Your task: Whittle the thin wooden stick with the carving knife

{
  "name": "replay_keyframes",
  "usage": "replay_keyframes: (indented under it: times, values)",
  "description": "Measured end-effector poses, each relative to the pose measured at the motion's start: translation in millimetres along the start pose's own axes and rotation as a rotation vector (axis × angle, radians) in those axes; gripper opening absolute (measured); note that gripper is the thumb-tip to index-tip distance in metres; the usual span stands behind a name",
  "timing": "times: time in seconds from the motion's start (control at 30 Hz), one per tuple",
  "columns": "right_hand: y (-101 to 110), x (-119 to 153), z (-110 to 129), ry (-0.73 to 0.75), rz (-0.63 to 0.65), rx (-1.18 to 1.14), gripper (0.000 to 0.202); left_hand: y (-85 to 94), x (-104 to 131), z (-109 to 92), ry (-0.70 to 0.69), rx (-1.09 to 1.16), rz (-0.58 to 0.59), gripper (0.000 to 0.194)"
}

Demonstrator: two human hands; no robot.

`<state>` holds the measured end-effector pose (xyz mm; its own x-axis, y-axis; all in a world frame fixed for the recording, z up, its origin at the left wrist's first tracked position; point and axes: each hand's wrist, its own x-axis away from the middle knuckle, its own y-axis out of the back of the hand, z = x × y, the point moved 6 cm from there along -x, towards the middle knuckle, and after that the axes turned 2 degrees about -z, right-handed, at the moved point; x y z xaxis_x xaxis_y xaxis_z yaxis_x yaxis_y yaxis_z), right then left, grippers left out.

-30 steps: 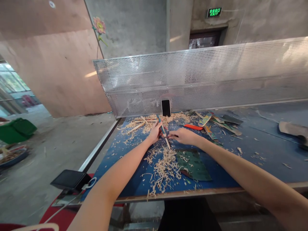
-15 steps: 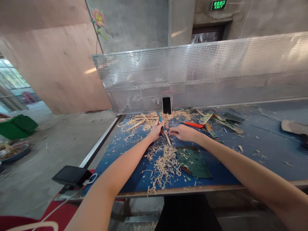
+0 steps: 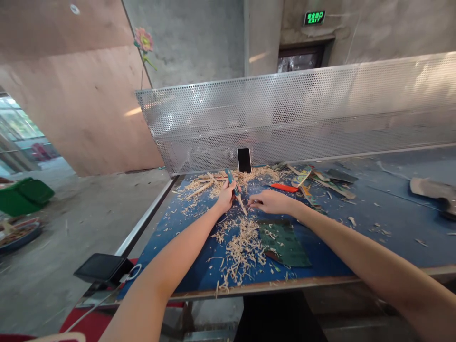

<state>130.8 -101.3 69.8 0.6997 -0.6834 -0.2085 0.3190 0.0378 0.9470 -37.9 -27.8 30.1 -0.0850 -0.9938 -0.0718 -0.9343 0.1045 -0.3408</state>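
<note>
My left hand (image 3: pixel 225 197) is closed round a wooden stick (image 3: pixel 242 205) that has a teal upper part and a pale, bare lower end slanting down to the right. Fingers curled, my right hand (image 3: pixel 271 202) grips a thin dark blade (image 3: pixel 248 205) close beside the stick's pale end; most of that tool is hidden by the fingers, and I cannot tell whether it touches the wood. Below the hands lies a heap of curled wood shavings (image 3: pixel 244 244). A dark green sheet (image 3: pixel 285 243) with shavings on it lies to their right.
A phone (image 3: pixel 244 160) leans upright against the perforated metal panel (image 3: pixel 221 118). An orange-red tool (image 3: pixel 284 188) and painted strips (image 3: pixel 302 176) lie right of it on the blue tabletop (image 3: pixel 192 263). A black device (image 3: pixel 103 269) with a cable sits at the left corner.
The stick's lower end has shifted slightly left with my left hand, and the right hand stays close by it. The camera view has tilted up a little.
</note>
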Motion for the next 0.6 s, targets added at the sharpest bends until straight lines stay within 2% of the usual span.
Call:
replay_keyframes:
  times: [0.13, 0.23, 0.33, 0.47, 0.6]
  values:
    - [7, 0, -5, -0.085, -0.143, 0.004, 0.030, 2.9, 0, 4, 0.036, 0.017, -0.068, 0.041]
    - [9, 1, -6, -0.102, -0.211, -0.051, 0.032, 0.1, 1, 4, 0.021, -0.007, -0.018, 0.040]
    - [7, 1, -11, -0.117, -0.221, -0.091, 0.036, -2.5, 2, 0, -0.031, -0.018, 0.029, 0.041]
    - [5, -2, -15, -0.119, -0.204, -0.117, 0.032, -1.4, 3, -3, -0.061, 0.007, 0.006, 0.051]
    - [8, -2, -15, -0.056, -0.254, -0.127, 0.028, -1.5, 4, -4, -0.062, 0.026, 0.003, 0.059]
